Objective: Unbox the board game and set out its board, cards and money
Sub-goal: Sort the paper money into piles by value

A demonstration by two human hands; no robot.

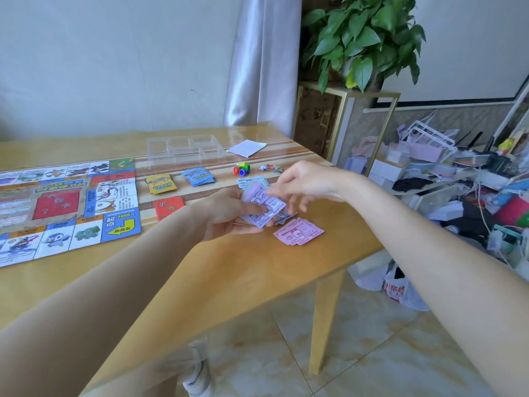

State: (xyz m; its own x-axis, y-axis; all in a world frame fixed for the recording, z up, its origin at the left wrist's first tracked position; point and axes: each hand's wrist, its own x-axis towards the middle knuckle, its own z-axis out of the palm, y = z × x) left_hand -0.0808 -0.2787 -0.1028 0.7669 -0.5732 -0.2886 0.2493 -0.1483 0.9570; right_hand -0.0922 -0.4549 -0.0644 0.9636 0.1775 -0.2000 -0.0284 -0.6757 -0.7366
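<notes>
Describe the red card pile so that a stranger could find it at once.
Start at the game board on the left of the wooden table. Just past its right edge lies the red card pile. The piles behind it are yellow and blue; only this one is red.

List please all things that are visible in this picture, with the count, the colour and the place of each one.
game board: one, multicoloured, table left
yellow cards: one pile, beside board
blue cards: one pile, right of yellow
red cards: one pile, nearer than yellow
clear tray: one, table far side
white paper: one, right of tray
game pieces: small cluster, multicoloured
pink money: one pile, table near edge
purple money: one stack, in left hand
plant: one, green, on stand
left hand: holds purple money
right hand: fingers at the stack
</notes>
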